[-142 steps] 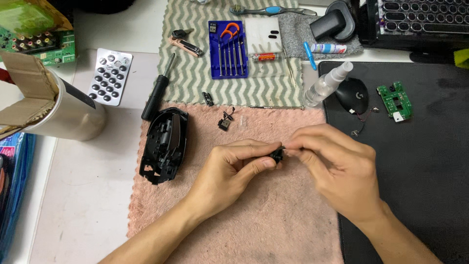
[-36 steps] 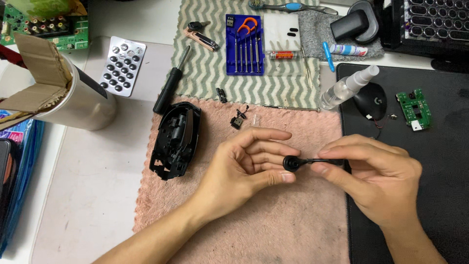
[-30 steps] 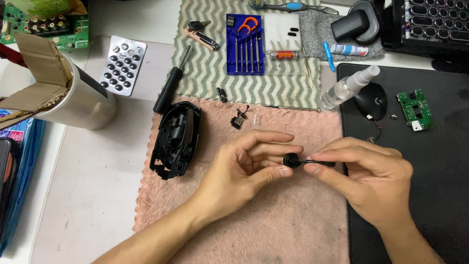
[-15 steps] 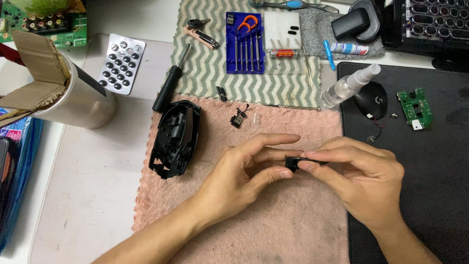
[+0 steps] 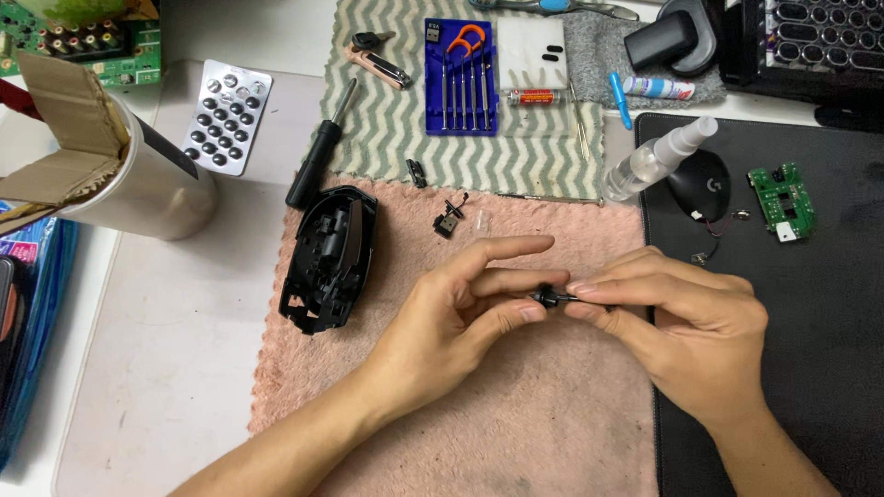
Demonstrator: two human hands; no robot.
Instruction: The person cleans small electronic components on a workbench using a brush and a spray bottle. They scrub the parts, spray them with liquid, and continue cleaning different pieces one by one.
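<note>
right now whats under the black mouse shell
The black mouse shell lies on the pink towel, at its left edge. What the towel covers beneath cannot be seen.

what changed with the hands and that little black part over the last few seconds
Both hands drifted slightly right over the pink towel and briefly spread apart, then closed again. The left hand and right hand still pinch the small black part between their fingertips; nothing was let go. The black mouse shell, screwdriver set and spray bottle stayed put.
</note>
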